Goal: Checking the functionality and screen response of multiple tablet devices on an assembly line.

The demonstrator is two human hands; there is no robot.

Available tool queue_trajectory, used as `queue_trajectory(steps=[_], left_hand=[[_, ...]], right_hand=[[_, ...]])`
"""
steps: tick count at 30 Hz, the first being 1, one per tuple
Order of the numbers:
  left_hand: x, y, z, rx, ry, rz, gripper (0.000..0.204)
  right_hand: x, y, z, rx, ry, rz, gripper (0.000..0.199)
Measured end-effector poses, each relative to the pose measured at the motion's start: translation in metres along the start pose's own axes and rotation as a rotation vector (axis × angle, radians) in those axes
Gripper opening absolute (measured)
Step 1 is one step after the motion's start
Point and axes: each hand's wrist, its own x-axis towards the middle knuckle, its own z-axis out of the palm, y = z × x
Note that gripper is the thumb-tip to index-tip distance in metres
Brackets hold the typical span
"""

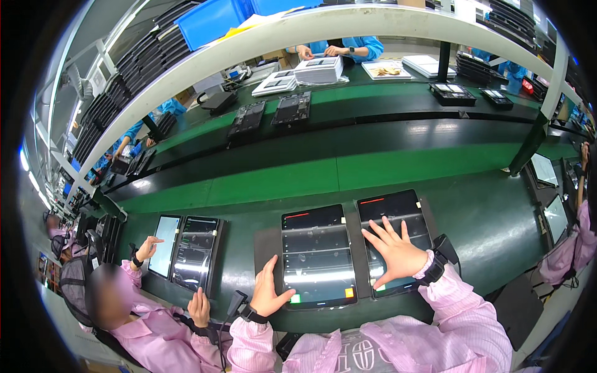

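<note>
Two dark tablets lie side by side on the green bench in front of me. My left hand [267, 292] rests at the lower left corner of the left tablet [318, 256], thumb on its screen near a small green square. My right hand [394, 250] lies flat with fingers spread on the screen of the right tablet [394, 217]. Both wrists wear black straps over pink sleeves. Each screen shows a red bar at the top.
A person in pink at my left touches two more tablets [186, 248]. A dark conveyor belt [348, 140] runs behind the bench, with trays [292, 109] and white stacks [318, 69] beyond it. People in blue work across. A white shelf rail [298, 31] arcs overhead.
</note>
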Motion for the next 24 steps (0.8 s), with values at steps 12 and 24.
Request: queue_trajectory(steps=[12,24], left_hand=[[0.004,-0.008,-0.005,-0.300,0.008,0.025,0.107],[0.081,-0.020,0.012,-0.128,0.192,0.075,0.100]], right_hand=[[0.008,0.023,-0.026,0.079,0.125,0.047,0.133],[0.028,0.037,-0.005,-0.011,0.257,0.139,0.103]])
